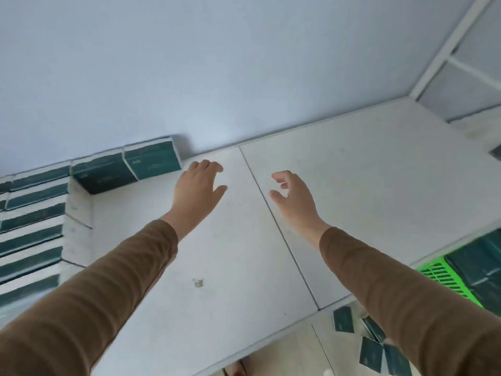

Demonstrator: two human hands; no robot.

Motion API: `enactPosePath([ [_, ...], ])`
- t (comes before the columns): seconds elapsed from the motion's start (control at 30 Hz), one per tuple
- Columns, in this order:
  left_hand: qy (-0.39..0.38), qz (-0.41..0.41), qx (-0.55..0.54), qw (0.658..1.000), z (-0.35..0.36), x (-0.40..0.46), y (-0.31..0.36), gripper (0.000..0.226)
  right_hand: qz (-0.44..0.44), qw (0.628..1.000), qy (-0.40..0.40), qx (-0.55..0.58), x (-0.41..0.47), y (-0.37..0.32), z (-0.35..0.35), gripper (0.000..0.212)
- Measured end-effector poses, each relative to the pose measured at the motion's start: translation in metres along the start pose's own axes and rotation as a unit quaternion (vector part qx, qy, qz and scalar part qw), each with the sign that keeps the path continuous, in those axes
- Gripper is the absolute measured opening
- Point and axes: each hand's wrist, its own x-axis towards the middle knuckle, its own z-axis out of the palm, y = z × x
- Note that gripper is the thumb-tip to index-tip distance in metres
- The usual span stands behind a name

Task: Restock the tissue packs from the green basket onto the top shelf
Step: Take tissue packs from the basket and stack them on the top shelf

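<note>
Dark green tissue packs (151,160) stand in a row along the back wall on the white top shelf (366,169), with several more stacked at the far left (32,232). My left hand (196,189) hovers just right of the last pack in the row, fingers spread, holding nothing. My right hand (292,196) is further right over bare shelf, fingers loosely curled and empty. The green basket (444,278) shows at the right edge below the shelf, with more packs (477,264) in it.
Several loose tissue packs (371,340) lie on the floor below the shelf's front edge. A white shelf frame (447,52) rises at the upper right. A small stain (198,282) marks the shelf. A seam (271,213) divides the shelf boards.
</note>
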Motion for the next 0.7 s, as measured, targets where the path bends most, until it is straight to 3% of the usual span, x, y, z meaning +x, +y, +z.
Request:
enactPosePath([
  [0.17, -0.03, 0.092, -0.062, 0.993, 0.048, -0.023, 0.178, 0.035, -0.013, 0.992, 0.059, -0.107, -0.093, 0.092, -0.131, 0.029],
  [0.4, -0.068, 0.188, -0.109, 0.974, 0.105, -0.068, 0.394, 0.034, 0.038, 0.984, 0.072, -0.16, -0.208, 0.217, -0.29, 0.024],
  [0.7, -0.171, 0.215, -0.128, 0.953, 0.19, -0.062, 0.56, 0.035, 0.173, 0.967, 0.074, -0.173, -0.251, 0.356, -0.4, 0.024],
])
